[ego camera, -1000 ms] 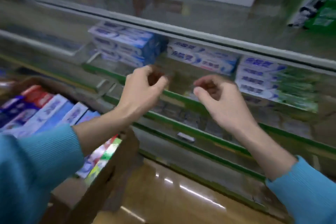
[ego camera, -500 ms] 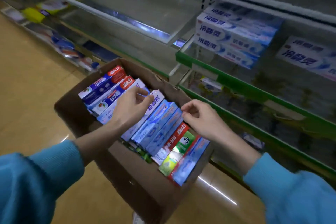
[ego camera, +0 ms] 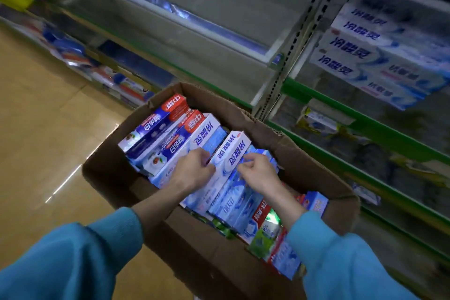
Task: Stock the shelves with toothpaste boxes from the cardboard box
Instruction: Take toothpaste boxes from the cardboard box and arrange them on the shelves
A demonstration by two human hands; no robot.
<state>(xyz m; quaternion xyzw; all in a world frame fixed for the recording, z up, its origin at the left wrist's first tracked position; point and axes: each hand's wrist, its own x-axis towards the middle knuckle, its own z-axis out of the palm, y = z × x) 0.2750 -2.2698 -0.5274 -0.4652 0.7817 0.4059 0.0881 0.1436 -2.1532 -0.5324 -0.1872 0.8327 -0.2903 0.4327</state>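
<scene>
An open brown cardboard box (ego camera: 109, 178) stands on the floor, packed with several toothpaste boxes. Both hands are down inside it. My left hand (ego camera: 192, 173) and my right hand (ego camera: 259, 173) grip the two long sides of one white-and-blue toothpaste box (ego camera: 229, 153), which sits tilted up above its neighbours. Red-and-blue toothpaste boxes (ego camera: 165, 122) lie at the far left of the carton. Green and red boxes (ego camera: 264, 234) lie at its near right. Stacked white-and-blue toothpaste boxes (ego camera: 370, 61) sit on the shelf at the upper right.
Green-edged metal shelves (ego camera: 365, 117) run along the right, with a slotted upright post (ego camera: 292, 56) behind the carton. Glossy tan floor (ego camera: 43, 129) lies to the left. Blurred goods (ego camera: 97, 73) fill low shelves further along at the left.
The view swung down from the shelf to the carton. Both hands dropped into it and closed on one white-and-blue toothpaste box, which has risen at its far end.
</scene>
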